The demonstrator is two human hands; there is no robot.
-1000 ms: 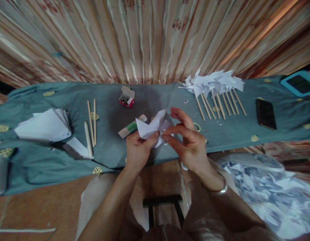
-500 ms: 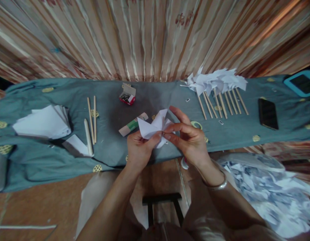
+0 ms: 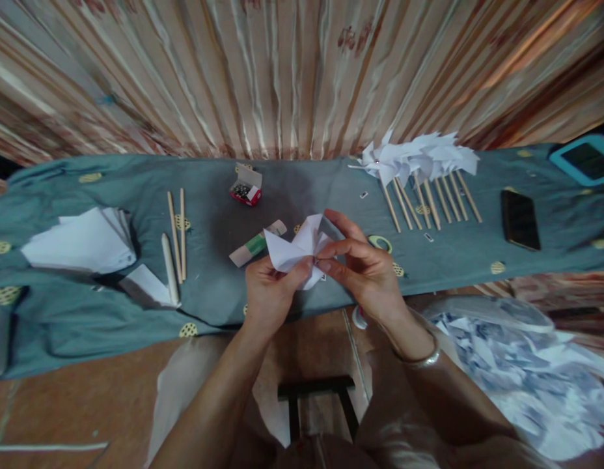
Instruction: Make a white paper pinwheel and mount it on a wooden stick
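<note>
Over the table's front edge, my left hand (image 3: 270,293) holds a white paper pinwheel (image 3: 293,251), its thumb pressed near the centre. My right hand (image 3: 368,270) pinches at the pinwheel's centre with thumb and index finger, the other fingers raised behind. A tiny dark glint shows between the fingertips, too small to name. Just behind the pinwheel lies a green and pale cardboard piece (image 3: 257,243). An open red box (image 3: 247,189) of small metallic pieces stands farther back. Near my right hand are round yellow-green scissor handles (image 3: 380,244).
Finished pinwheels (image 3: 419,159) on sticks lie at the back right, beside a phone (image 3: 521,220) and a blue-framed device (image 3: 588,161). Left are stacked paper sheets (image 3: 82,244), two wooden sticks (image 3: 183,234) and a thicker pale stick (image 3: 170,270). A bag of paper scraps (image 3: 526,378) stands at lower right.
The view has shifted slightly. Both hands keep nearly the same hold on the pinwheel, with the right fingertips still at its centre.
</note>
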